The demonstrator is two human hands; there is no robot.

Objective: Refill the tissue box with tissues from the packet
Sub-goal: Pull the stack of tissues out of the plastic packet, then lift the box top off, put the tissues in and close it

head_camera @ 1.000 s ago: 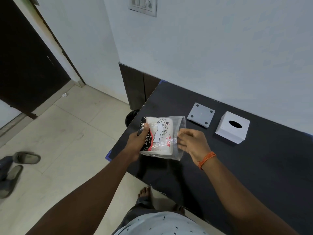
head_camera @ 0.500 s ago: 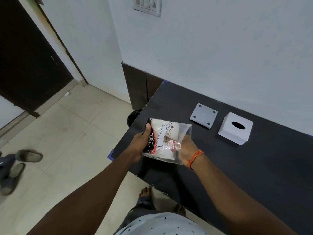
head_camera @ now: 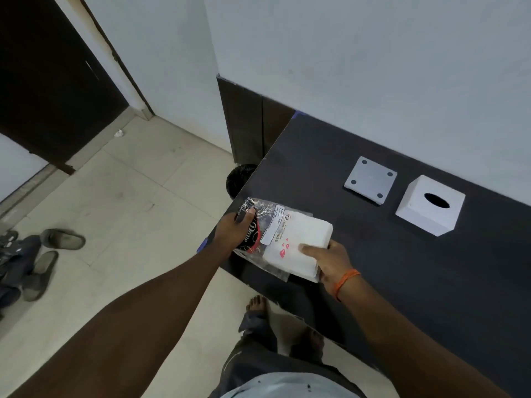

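A clear plastic tissue packet [head_camera: 260,228] with black and red print hangs over the table's left front corner, gripped at its closed end by my left hand [head_camera: 234,231]. A white stack of tissues [head_camera: 301,245] sticks halfway out of the packet's open end, and my right hand [head_camera: 327,261] pinches its near right corner. The white tissue box [head_camera: 430,209], with an oval slot on top, stands on the dark table [head_camera: 402,277] at the back right. Its grey square base plate [head_camera: 370,179] lies flat just left of the box.
A black bin [head_camera: 238,180] sits on the floor beside the table's left edge. Sandals [head_camera: 48,251] lie on the tiled floor at far left. A white wall runs behind the table. My bare feet stand under the table's front edge.
My right hand went into the packet's open end and has drawn the tissue stack partly out to the right. The left hand keeps hold of the packet's other end.
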